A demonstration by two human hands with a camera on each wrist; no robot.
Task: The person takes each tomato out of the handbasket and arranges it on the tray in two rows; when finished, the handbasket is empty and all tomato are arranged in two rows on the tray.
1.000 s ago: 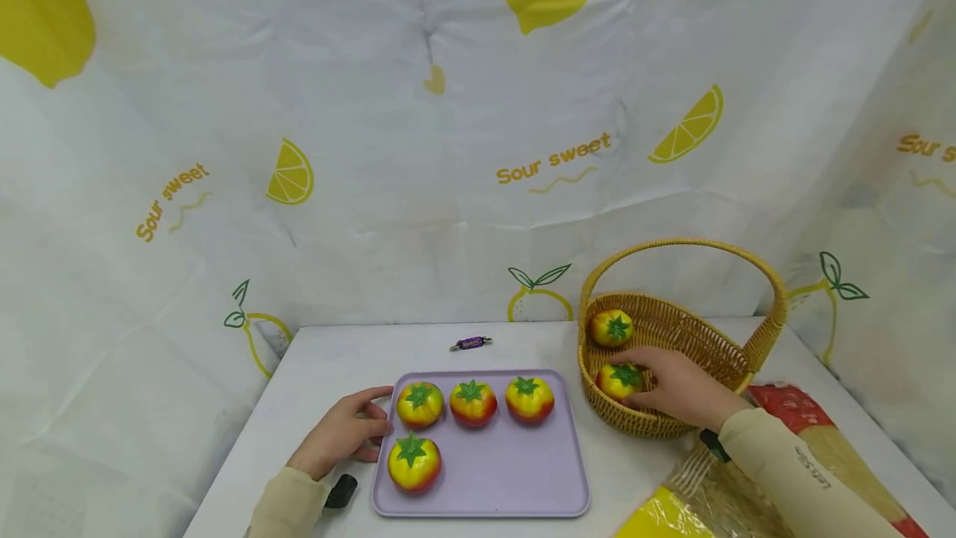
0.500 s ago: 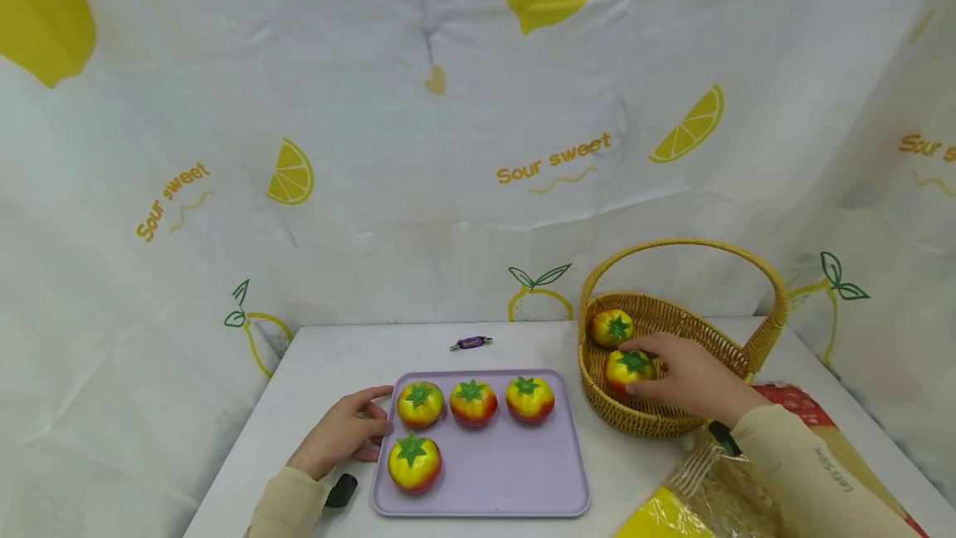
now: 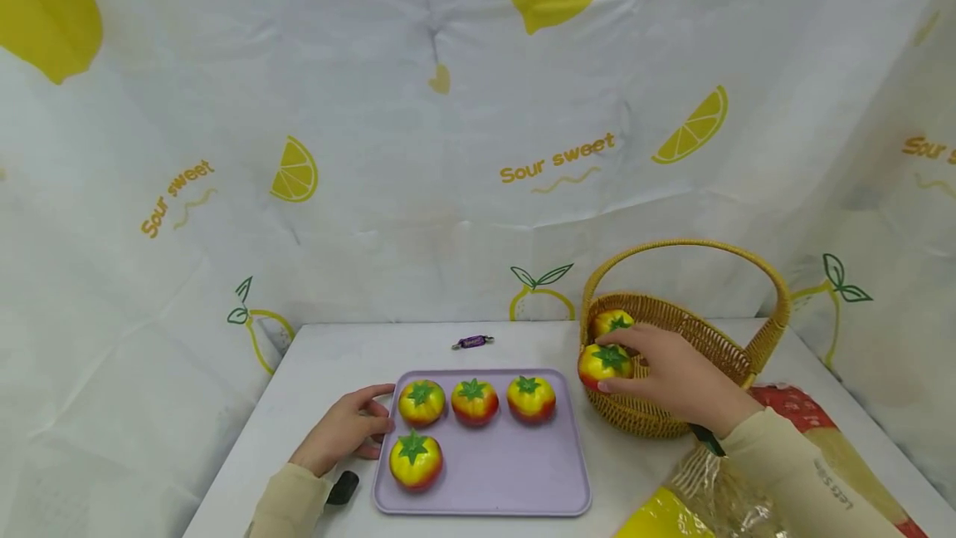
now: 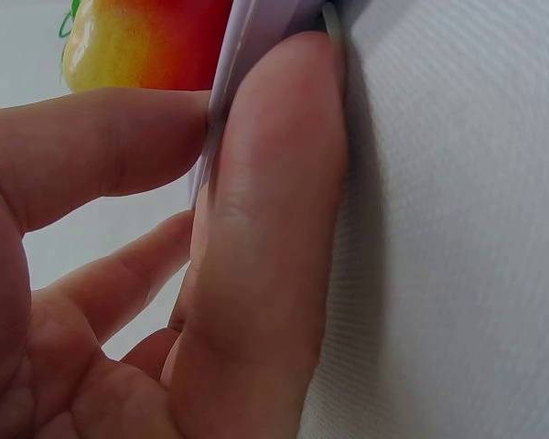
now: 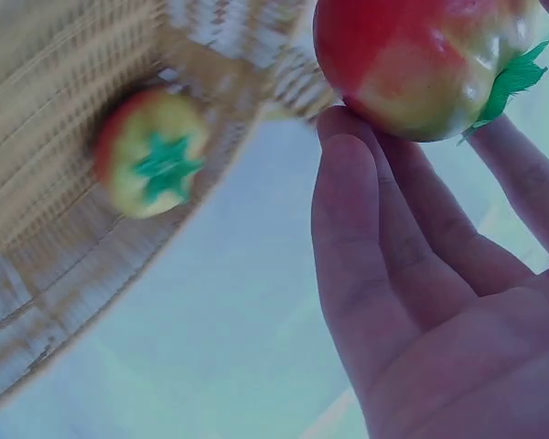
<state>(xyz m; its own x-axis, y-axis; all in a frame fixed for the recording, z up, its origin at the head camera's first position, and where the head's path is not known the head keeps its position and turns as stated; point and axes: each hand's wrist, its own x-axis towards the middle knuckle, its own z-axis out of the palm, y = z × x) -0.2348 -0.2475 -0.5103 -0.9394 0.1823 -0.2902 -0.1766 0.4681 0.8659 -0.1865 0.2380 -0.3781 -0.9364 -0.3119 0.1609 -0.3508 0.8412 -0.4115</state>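
My right hand (image 3: 683, 374) pinches a red-and-yellow toy tomato (image 3: 603, 364) with a green star-shaped leaf top, at the near left rim of the wicker basket (image 3: 690, 318). A second toy tomato (image 5: 156, 155) lies inside the basket in the right wrist view. On the lilac tray (image 3: 515, 471) stand several more, a row of three along the back, such as the middle tomato (image 3: 474, 402), and one tomato (image 3: 415, 462) at the front left. My left hand (image 3: 347, 430) holds the tray's left edge; in the left wrist view one finger (image 4: 274, 201) lies low against the tray, near the tabletop.
Behind the tray lies a small purple-wrapped candy (image 3: 473, 342). A clear packet with yellow and red printing (image 3: 665, 515) lies at the front right, under the right forearm. The basket's tall handle (image 3: 687, 243) arches above it. A lemon-print cloth (image 3: 418, 189) hangs behind the table.
My right hand has lifted the toy tomato from the basket's floor and carried it left to the rim. It now partly covers the other tomato in the basket. The left hand stays at the tray.
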